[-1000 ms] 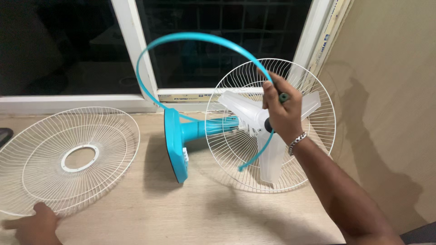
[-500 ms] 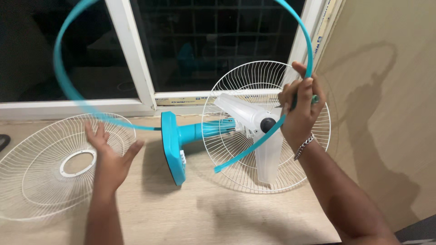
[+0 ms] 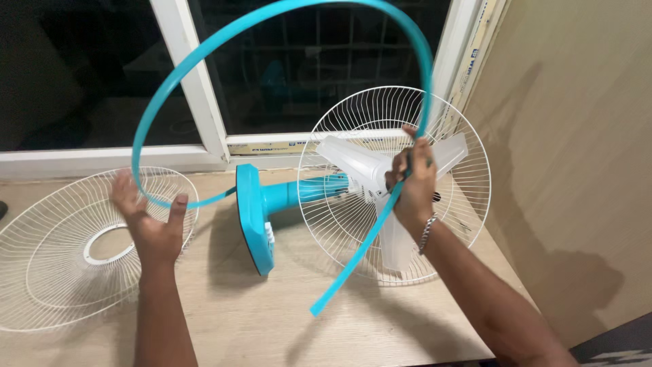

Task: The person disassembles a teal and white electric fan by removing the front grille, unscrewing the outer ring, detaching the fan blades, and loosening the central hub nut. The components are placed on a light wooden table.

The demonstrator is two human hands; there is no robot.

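Your right hand [image 3: 411, 183] grips the turquoise guard ring [image 3: 224, 37] just in front of the fan [image 3: 380, 183], your left hand [image 3: 153, 221] spread open under its far arc, so the springy loose end could whip into the blades.

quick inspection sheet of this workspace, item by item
surface: pale wooden table, bare at the front
job's things: flexible teal plastic ring band, open-ended; teal table fan on its side with white rear wire guard and translucent blades
clutter: loose white front wire guard flat at left
grippers: right hand grips the band; left hand open beside its other end
cables: nothing seen
surroundings: white-framed dark window, beige wall
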